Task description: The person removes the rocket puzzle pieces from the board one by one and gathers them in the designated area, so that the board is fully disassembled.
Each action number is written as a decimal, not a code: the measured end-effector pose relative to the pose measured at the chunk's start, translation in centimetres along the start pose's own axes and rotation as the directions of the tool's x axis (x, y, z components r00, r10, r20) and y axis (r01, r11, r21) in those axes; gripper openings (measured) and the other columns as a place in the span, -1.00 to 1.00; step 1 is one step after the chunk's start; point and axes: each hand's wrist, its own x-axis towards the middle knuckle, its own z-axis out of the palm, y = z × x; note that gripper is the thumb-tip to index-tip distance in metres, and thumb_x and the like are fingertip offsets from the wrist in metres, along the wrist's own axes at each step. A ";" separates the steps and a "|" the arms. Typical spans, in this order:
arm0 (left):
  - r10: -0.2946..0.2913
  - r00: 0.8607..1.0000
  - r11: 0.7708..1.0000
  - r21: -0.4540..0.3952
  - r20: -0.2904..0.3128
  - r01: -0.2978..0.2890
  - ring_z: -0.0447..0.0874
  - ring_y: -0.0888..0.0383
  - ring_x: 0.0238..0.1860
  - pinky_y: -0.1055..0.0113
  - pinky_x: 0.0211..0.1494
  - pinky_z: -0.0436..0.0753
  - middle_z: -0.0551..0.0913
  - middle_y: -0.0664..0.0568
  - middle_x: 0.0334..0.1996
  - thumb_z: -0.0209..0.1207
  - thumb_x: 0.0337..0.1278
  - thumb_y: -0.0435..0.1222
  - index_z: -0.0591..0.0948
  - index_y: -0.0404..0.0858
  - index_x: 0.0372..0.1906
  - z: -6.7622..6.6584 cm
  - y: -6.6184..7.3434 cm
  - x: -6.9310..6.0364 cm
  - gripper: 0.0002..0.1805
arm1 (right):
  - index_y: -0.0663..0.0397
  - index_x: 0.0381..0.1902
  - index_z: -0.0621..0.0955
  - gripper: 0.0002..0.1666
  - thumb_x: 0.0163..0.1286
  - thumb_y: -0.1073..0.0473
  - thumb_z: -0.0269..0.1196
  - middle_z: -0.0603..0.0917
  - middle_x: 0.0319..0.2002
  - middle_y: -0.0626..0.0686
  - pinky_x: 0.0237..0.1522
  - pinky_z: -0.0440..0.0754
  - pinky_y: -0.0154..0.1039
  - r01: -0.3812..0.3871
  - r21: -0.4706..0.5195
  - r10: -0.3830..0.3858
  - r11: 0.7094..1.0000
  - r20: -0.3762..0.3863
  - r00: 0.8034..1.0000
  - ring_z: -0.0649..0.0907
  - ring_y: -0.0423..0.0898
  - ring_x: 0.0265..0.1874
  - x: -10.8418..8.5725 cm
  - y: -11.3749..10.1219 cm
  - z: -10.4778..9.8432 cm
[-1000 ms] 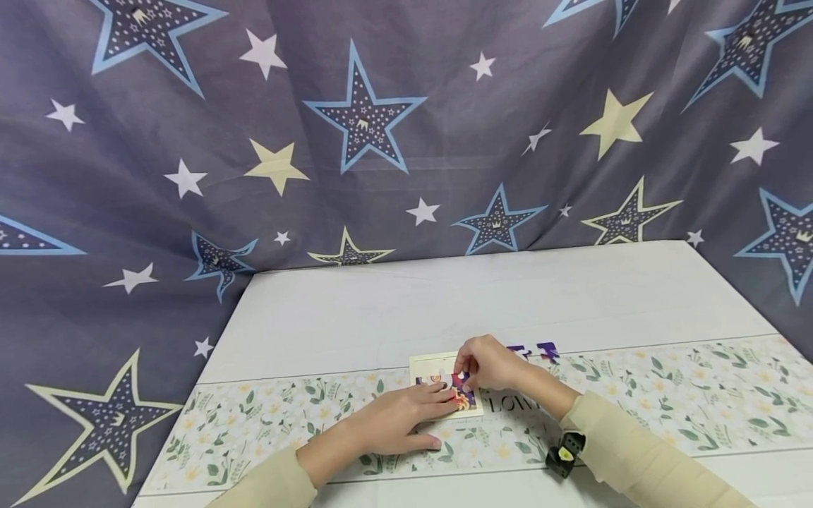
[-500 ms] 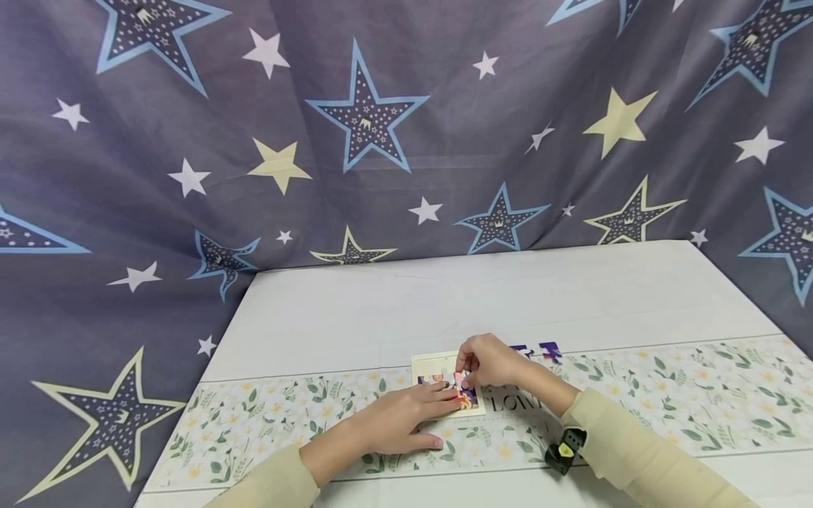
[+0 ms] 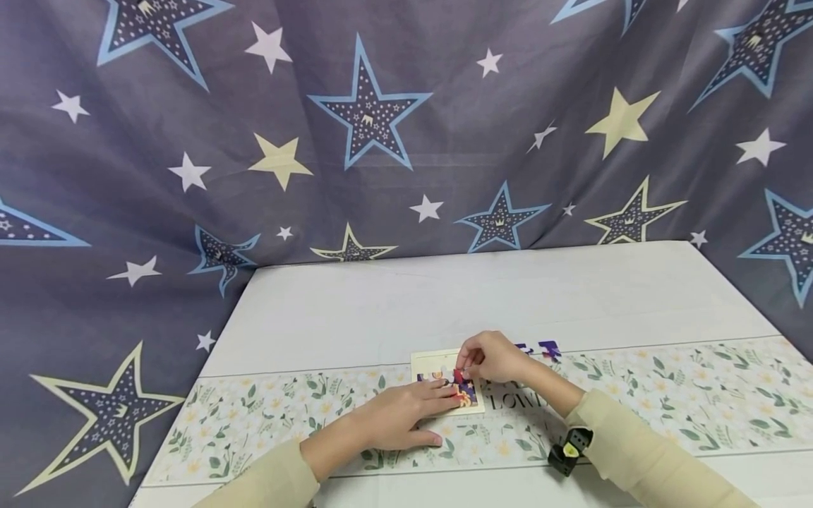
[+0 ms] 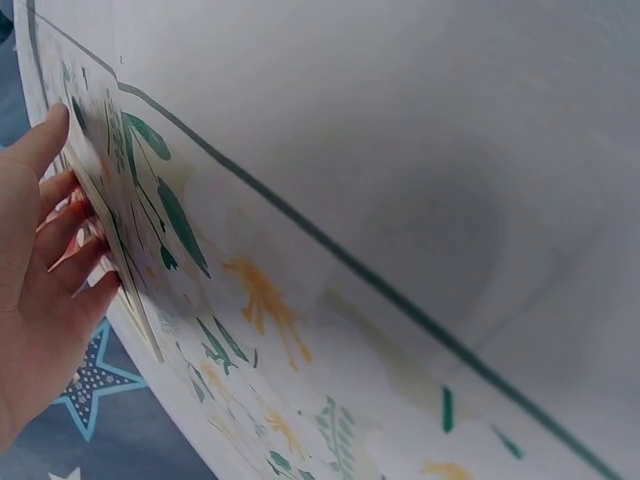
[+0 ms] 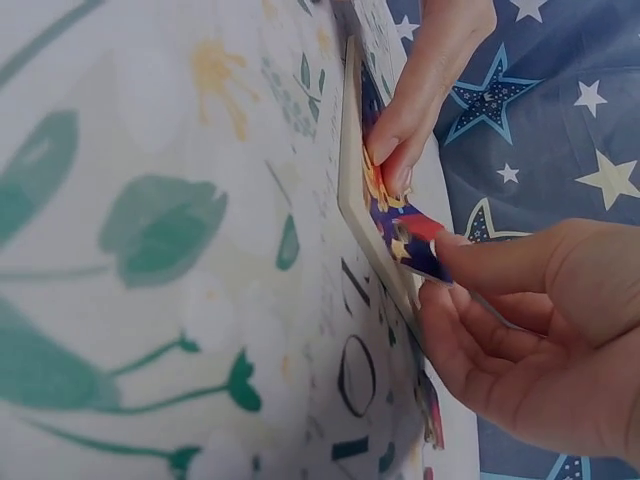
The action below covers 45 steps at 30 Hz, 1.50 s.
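A shallow cream puzzle tray lies on the floral band of the tabletop, its lower part filled with colourful jigsaw pieces. My left hand rests flat on these pieces, fingers extended across them. In the right wrist view, my right hand pinches a red and dark purple jigsaw piece between thumb and fingers, tilted at the tray's right side. Whether it touches the neighbouring pieces, I cannot tell. Left fingers also show along the tray edge in the left wrist view, with most of the picture hidden.
Loose purple jigsaw pieces lie on the table just beyond my right hand, partly hidden by it. A black device is strapped at my right wrist. The white table ends at a star-patterned curtain.
My right hand stays over the tray's right side and shifts the pinched jigsaw piece slightly, changing its tilt. My left hand keeps its place on the pieces.
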 end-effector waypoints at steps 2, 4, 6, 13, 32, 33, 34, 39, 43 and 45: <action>0.000 1.000 1.000 0.000 -0.001 0.000 0.22 0.05 0.49 0.15 0.44 0.40 0.26 0.10 0.47 0.04 0.32 0.08 0.27 0.00 0.45 0.0 0.0 0.0 -0.34 | 0.16 -0.43 0.70 -0.79 0.08 0.53 0.27 0.71 -0.51 0.05 -0.46 0.59 -0.47 0.000 0.025 0.001 1.000 -0.007 1.000 0.59 -0.29 -0.54 0.0 0.2 0.0; -0.001 1.000 1.000 0.004 -0.003 0.001 0.22 0.06 0.49 0.15 0.44 0.40 0.26 0.10 0.47 0.05 0.31 0.08 0.28 0.00 0.45 0.0 0.0 0.0 -0.34 | 0.18 -0.42 0.71 -0.78 0.08 0.55 0.25 0.72 -0.49 0.07 -0.44 0.60 -0.47 -0.006 0.053 0.006 0.999 -0.011 1.000 0.61 -0.28 -0.52 0.0 0.4 0.1; -0.003 1.000 1.000 0.008 -0.006 0.003 0.22 0.06 0.49 0.15 0.44 0.40 0.26 0.10 0.47 0.05 0.31 0.08 0.28 0.00 0.45 0.0 0.0 0.0 -0.34 | 0.19 -0.40 0.72 -0.77 0.09 0.55 0.24 0.73 -0.47 0.08 -0.41 0.61 -0.47 -0.021 0.082 0.023 0.996 -0.013 1.000 0.62 -0.27 -0.50 -0.1 0.6 0.1; -0.001 1.000 0.999 0.041 -0.009 0.002 0.24 0.05 0.48 0.16 0.45 0.39 0.26 0.10 0.47 0.06 0.30 0.08 0.27 -0.02 0.45 -0.1 0.1 0.0 -0.33 | 0.24 -0.35 0.72 -0.84 0.14 0.50 0.28 0.75 -0.41 0.14 -0.40 0.63 -0.45 -0.069 0.166 0.073 0.984 -0.019 0.997 0.66 -0.21 -0.45 -0.3 0.8 0.2; -0.006 1.000 0.999 0.041 0.002 0.006 0.22 0.06 0.49 0.17 0.45 0.39 0.27 0.09 0.46 0.03 0.31 0.10 0.26 -0.01 0.46 -0.1 0.3 0.0 -0.33 | 0.21 -0.35 0.75 -0.90 0.12 0.33 0.40 0.76 -0.47 0.08 -0.44 0.71 -0.32 -0.246 0.263 0.280 0.933 -0.100 0.955 0.70 -0.18 -0.54 -0.4 0.5 0.5; -0.009 1.000 0.999 0.038 0.002 0.009 0.22 0.06 0.49 0.17 0.45 0.39 0.27 0.10 0.46 0.02 0.32 0.10 0.26 -0.01 0.46 -0.1 0.3 0.0 -0.33 | 0.24 -0.35 0.74 -0.89 0.12 0.33 0.40 0.77 -0.47 0.10 -0.43 0.72 -0.30 -0.252 0.292 0.291 0.923 -0.101 0.951 0.72 -0.15 -0.55 -0.5 0.6 0.5; -0.012 1.000 0.999 0.036 0.002 0.012 0.22 0.07 0.49 0.17 0.45 0.39 0.27 0.11 0.46 0.01 0.32 0.11 0.26 0.00 0.46 -0.1 0.3 -0.1 -0.33 | 0.27 -0.34 0.74 -0.88 0.12 0.34 0.40 0.77 -0.46 0.13 -0.42 0.74 -0.28 -0.251 0.318 0.296 0.914 -0.102 0.950 0.74 -0.12 -0.55 -0.6 0.6 0.4; -0.020 1.000 0.999 0.035 -0.001 0.020 0.22 0.09 0.49 0.18 0.46 0.38 0.30 0.14 0.44 0.00 0.32 0.12 0.27 0.02 0.45 -0.1 0.2 -0.1 -0.35 | 0.34 -0.32 0.73 -0.85 0.14 0.34 0.39 0.78 -0.45 0.17 -0.41 0.75 -0.24 -0.257 0.385 0.318 0.886 -0.102 0.943 0.76 -0.08 -0.57 -1.2 1.1 0.2; -0.017 1.000 0.999 0.027 -0.006 0.017 0.21 0.09 0.49 0.18 0.46 0.38 0.29 0.15 0.45 -0.01 0.32 0.12 0.27 0.03 0.45 0.1 0.2 -0.1 -0.35 | 0.32 -0.30 0.73 -0.83 0.13 0.32 0.40 0.78 -0.44 0.15 -0.41 0.75 -0.23 -0.304 0.414 0.375 0.858 -0.101 0.921 0.74 -0.12 -0.59 -1.9 1.5 -0.1; -0.014 1.000 1.000 0.022 -0.008 0.014 0.21 0.09 0.49 0.18 0.45 0.38 0.29 0.15 0.45 -0.01 0.32 0.12 0.27 0.03 0.45 0.1 0.1 -0.1 -0.35 | 0.33 -0.29 0.72 -0.82 0.14 0.32 0.40 0.78 -0.43 0.15 -0.40 0.76 -0.22 -0.318 0.433 0.394 0.844 -0.098 0.914 0.74 -0.13 -0.59 -2.3 1.8 -0.3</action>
